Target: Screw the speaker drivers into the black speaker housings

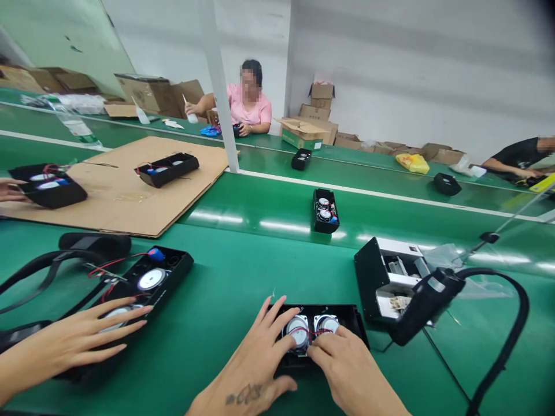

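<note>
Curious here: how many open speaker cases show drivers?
5: a case under the left hand and right hand, a case to their left, a case mid-belt, two cases on the cardboard sheet. Others may hide.

- Green belt table [243, 271]: long, running across the view, with white-edged lanes
- On it at left, a flattened cardboard sheet [117, 193], carrying a black speaker casing [167, 169] and a second casing [47, 186]
- Mid-belt, an upright open speaker box [325, 211] with two round drivers
- Front left, a wired speaker casing [173, 263], a black strap [93, 242] just beside it
- Front centre, a drivers-up casing [353, 326]
- Right of that, a white-lined black casing [385, 277], near a clear plastic bag [481, 286]
- Farther back, a small black box [301, 159], a black pouch [447, 184] and a yellow plastic bag [411, 163]
</note>
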`<state>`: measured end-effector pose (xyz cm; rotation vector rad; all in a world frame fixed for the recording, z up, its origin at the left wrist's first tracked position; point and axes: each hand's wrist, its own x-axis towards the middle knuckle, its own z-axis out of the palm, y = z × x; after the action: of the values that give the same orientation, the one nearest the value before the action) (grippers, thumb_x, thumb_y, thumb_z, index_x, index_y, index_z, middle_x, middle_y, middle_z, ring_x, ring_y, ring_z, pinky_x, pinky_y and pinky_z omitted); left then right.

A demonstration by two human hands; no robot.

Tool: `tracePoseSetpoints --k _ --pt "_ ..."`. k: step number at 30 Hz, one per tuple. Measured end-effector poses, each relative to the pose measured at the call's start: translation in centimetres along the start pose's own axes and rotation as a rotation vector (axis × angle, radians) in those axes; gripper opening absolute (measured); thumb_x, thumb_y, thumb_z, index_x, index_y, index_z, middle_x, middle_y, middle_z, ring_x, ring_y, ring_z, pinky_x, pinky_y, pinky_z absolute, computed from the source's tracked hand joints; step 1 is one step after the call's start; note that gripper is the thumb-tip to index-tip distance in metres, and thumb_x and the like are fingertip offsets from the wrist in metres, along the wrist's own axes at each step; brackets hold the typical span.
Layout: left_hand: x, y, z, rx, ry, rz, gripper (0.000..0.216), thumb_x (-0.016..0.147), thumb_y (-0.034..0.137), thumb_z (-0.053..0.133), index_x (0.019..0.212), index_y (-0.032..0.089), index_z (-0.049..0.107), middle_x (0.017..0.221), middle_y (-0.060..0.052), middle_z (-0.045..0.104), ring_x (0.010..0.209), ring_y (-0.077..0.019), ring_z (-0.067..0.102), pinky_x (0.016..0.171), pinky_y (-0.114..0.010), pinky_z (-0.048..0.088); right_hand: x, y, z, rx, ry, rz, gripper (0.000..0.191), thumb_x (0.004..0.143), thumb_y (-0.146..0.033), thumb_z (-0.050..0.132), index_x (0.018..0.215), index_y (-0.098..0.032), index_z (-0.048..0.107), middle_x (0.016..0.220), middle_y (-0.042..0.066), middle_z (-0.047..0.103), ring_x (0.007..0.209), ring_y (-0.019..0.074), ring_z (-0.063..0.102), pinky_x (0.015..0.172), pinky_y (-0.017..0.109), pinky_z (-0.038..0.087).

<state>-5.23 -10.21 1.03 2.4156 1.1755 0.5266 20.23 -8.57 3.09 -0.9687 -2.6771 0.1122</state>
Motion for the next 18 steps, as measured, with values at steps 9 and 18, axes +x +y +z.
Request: tracePoseSetpoints --k 9,18 --pt "1.0 -0.6 2.7 0.139 0.000 0.077 0.034 0.084 0.036 0.095 0.110 0.024 0.077 0.162 -0.006 0.062 0.166 -0.0484 0.032 0.137 -0.081 0.011 0.5 0.2 -1.0 0.267 -0.251 0.141 0.035 0.095 0.000 0.055 0.102 -0.028 0.076 0.102 0.001 0.081 0.095 0.0211 0.073 0.093 0.036 0.053" --pt "1.3 -0.5 2.0 0.164 -0.019 0.153 0.033 0.083 0.037 0.096 0.109 0.024 0.081 0.154 -0.006 0.068 0.163 -0.0505 0.036 0.137 -0.079 0.006 -0.1 -1.1 -0.8 0.404 -0.275 0.284 0.039 0.090 -0.006 0.065 0.125 -0.022 0.070 0.130 0.008 0.076 0.123 0.0296 0.071 0.126 0.056 0.043"
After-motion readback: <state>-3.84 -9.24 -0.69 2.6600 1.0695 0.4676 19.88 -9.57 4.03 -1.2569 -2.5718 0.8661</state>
